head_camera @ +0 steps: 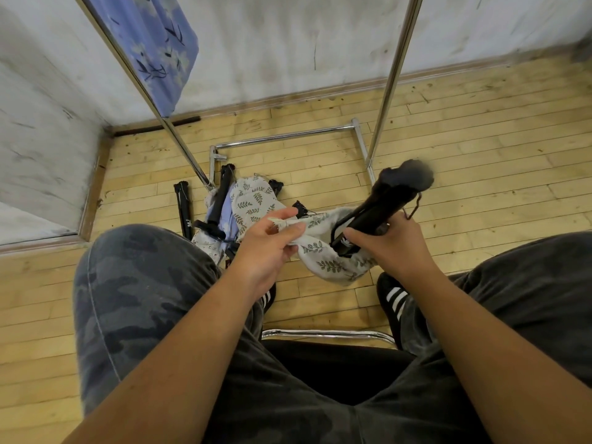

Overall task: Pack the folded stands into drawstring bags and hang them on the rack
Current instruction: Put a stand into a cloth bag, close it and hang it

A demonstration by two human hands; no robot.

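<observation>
1. At eleven o'clock a blue flowered bag (160,49) hangs on the rack (144,88), so hanging has begun.
2. At twelve o'clock, on the floor by the rack's foot, spare stands (184,203) and leaf-print spare bags (253,197) lie heaped together.
3. The left hand (266,248) pinches the rim of the drawstring bag (323,254) between thumb and curled fingers, holding the mouth up.
4. The folded stand (384,206) has its lower end inside that mouth. Most of it juts out towards one o'clock, its top blurred.
5. The right hand (390,248) is wrapped round the stand's shaft just above the cloth. This looks like the loading step. Next, the stand should slide down towards seven o'clock while the left hand draws the cloth up.
6. The right upright (389,81) stands near the stand's top end and the knees flank both hands. The open room lies between them.
</observation>
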